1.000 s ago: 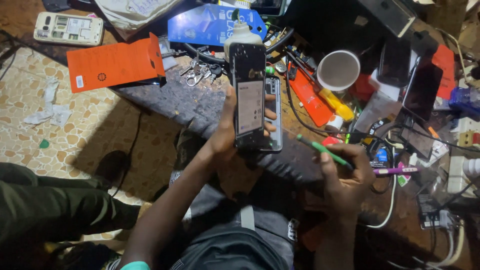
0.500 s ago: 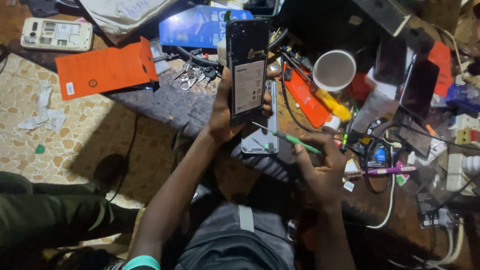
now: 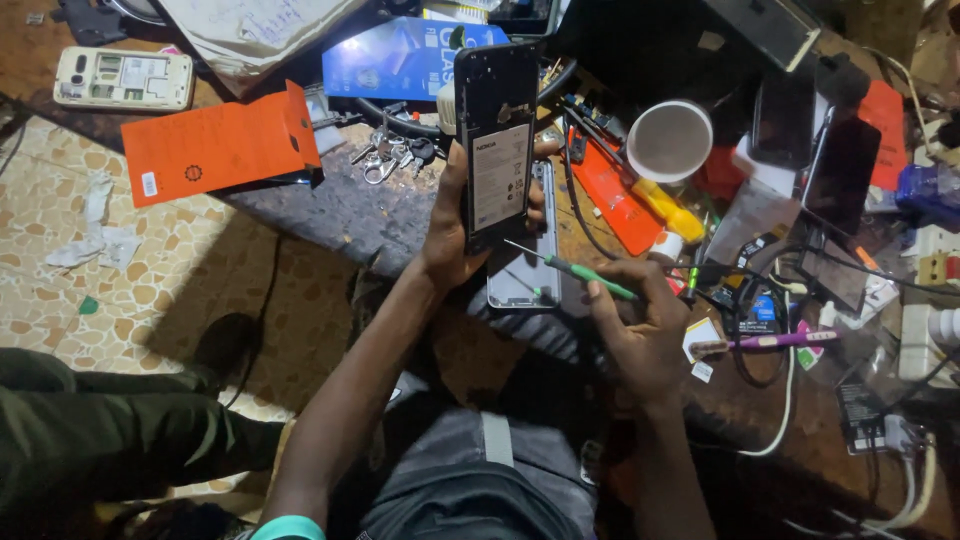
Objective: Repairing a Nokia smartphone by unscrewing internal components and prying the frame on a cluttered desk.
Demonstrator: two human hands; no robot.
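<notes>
While the left hand (image 3: 455, 235) grips the opened phone (image 3: 497, 145) upright above the cluttered bench (image 3: 350, 205), the right hand (image 3: 645, 330) pinches a green-handled screwdriver (image 3: 570, 268), its tip seemingly at the lower edge; a slip could gouge the battery.

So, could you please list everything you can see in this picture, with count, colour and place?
opened phone: one, black with a pale battery, held upright above the bench
screwdriver: one, green handle, tip at the phone's lower edge
phone back cover: one, grey, flat on the bench under the phone
orange card sleeve: one, left bench edge
white handset: one, far left
blue box: one, top centre
keys: a bunch, metal, beside the sleeve
cup: one, white, right of centre
purple pen: one, right
left hand: grips the phone
right hand: holds the screwdriver
</notes>
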